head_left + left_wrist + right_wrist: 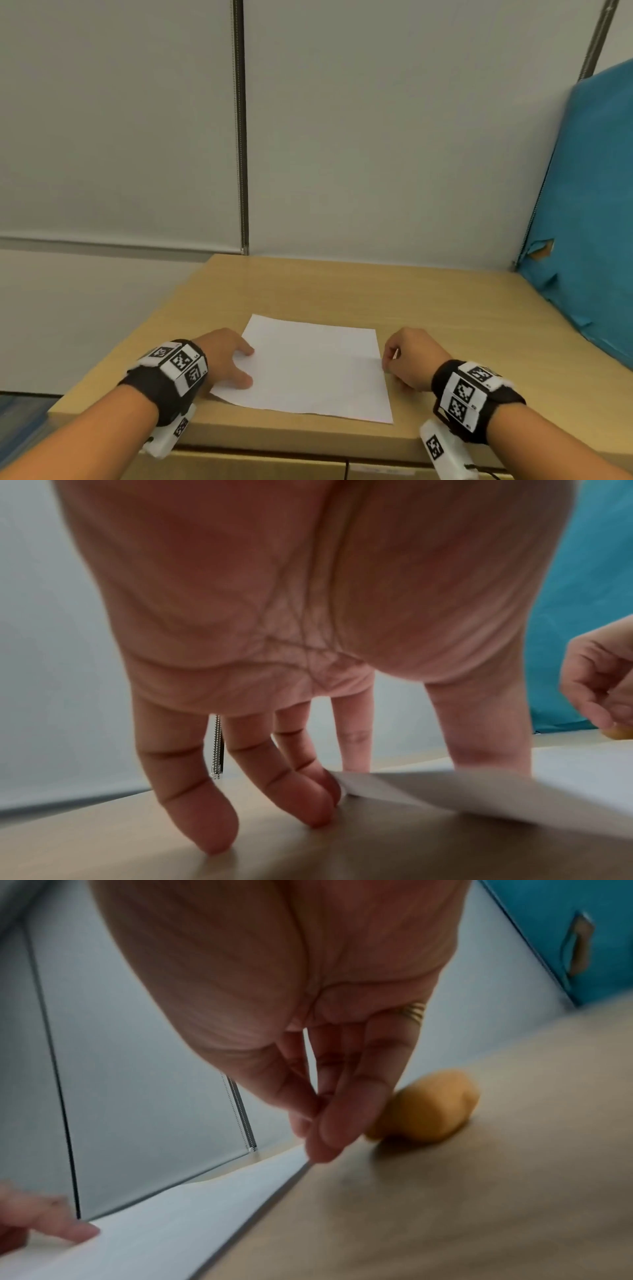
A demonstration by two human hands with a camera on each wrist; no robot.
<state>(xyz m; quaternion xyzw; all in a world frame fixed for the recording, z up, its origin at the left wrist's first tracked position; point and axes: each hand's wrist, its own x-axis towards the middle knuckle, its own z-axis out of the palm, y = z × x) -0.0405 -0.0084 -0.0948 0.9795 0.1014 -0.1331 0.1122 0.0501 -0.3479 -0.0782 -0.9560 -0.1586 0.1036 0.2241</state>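
A white sheet of paper [315,366] lies on the wooden desk [342,291] in front of me. My left hand [248,366] rests on its left edge, with thumb and index finger on top of the sheet. In the left wrist view the other fingers [308,804] stand straight on the desk beside the slightly raised paper [514,796] edge. My right hand [388,365] is curled at the right edge. In the right wrist view its fingertips [329,1137] pinch together on the paper [154,1231] edge.
A small rounded orange object [424,1110] sits on the desk just behind my right fingers, hidden in the head view. A blue panel [589,205] leans along the desk's right side. Grey blinds with a bead chain [241,137] stand behind. The desk's left edge drops off near my left wrist.
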